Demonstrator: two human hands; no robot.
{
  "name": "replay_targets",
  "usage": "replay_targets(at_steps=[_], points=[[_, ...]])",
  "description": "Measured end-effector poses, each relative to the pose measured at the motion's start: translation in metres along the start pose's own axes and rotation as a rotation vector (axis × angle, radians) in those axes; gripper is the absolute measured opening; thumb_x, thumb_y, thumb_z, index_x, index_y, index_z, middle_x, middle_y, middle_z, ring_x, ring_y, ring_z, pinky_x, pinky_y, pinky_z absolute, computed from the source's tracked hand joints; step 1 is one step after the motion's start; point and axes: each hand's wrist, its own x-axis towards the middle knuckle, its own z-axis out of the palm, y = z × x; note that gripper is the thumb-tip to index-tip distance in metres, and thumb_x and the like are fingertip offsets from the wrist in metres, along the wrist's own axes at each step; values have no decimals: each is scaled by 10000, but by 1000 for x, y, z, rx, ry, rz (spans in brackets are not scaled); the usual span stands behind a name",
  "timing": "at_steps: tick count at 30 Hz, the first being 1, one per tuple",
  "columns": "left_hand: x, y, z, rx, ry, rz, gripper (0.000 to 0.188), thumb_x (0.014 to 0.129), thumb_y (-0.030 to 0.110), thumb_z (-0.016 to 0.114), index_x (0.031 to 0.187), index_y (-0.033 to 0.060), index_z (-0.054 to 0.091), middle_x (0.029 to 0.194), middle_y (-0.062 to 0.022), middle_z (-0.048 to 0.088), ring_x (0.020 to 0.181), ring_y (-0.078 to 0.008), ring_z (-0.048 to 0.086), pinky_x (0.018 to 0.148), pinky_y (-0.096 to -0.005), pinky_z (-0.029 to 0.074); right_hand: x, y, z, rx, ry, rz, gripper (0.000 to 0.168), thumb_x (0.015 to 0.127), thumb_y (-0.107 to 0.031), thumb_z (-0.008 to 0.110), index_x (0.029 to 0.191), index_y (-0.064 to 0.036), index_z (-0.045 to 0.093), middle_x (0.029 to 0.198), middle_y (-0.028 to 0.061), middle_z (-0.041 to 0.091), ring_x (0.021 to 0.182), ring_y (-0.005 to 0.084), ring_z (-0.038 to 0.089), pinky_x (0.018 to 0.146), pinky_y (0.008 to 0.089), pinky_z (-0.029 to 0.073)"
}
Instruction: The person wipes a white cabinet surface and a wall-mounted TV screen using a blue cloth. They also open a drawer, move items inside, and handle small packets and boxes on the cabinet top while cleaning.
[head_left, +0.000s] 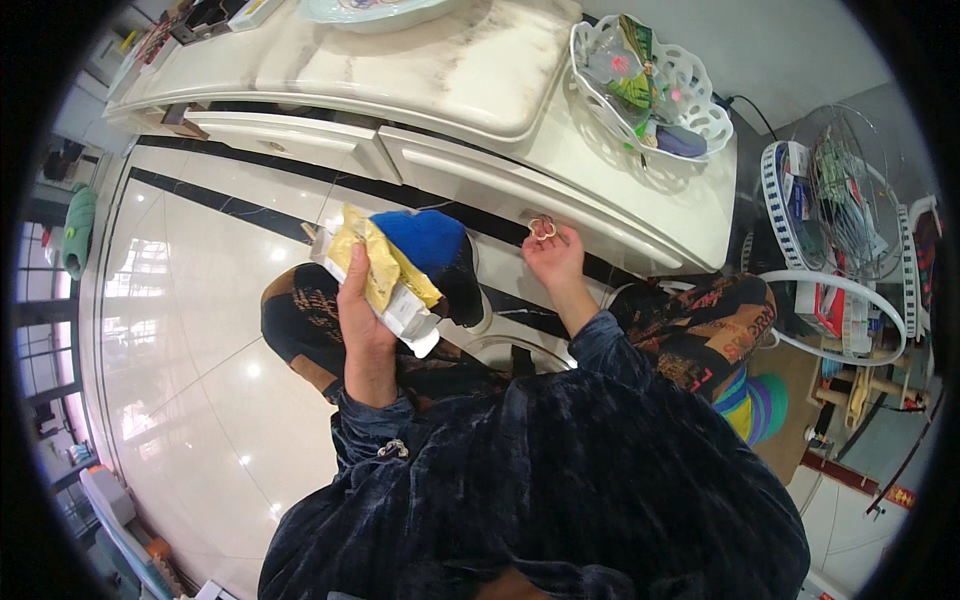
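Observation:
My left hand grips a crinkled yellow packet together with a white carton; the thumb presses on the packet. A thin wooden-looking tip sticks out at the upper end. Just beyond lies blue fabric, above a black shoe with a pale sole. My right hand is palm up, its fingertips on a gold-coloured looped metal piece in front of a white drawer. Whether that piece is the drawer pull or a separate object, I cannot tell.
A white cabinet with a marbled top runs across the front; its left drawer stands slightly out. A white openwork basket holds bags. To the right are a wire fan guard, white plastic baskets and a white ring.

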Motion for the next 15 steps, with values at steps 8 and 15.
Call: replay_targets(at_steps=[8,15], points=[[6,-20,-1,-21,-31,-128,300,881,238,544,1097,32,516,944,-90,608,834,-217,616,741,-370,523,-24,-1,26,-150,14,165,126,802,-203,542,865,-104,495,1042,97,517,927,237,491,724,356,429],[12,-29,-2,-16,-20,-170,332,869,202,569,1137,19,501,1001,-115,599,870,-236,616,753,-379,522,-23,21,1,-220,22,177,162,797,-204,592,740,-132,458,961,37,594,843,200,564,661,327,452]])
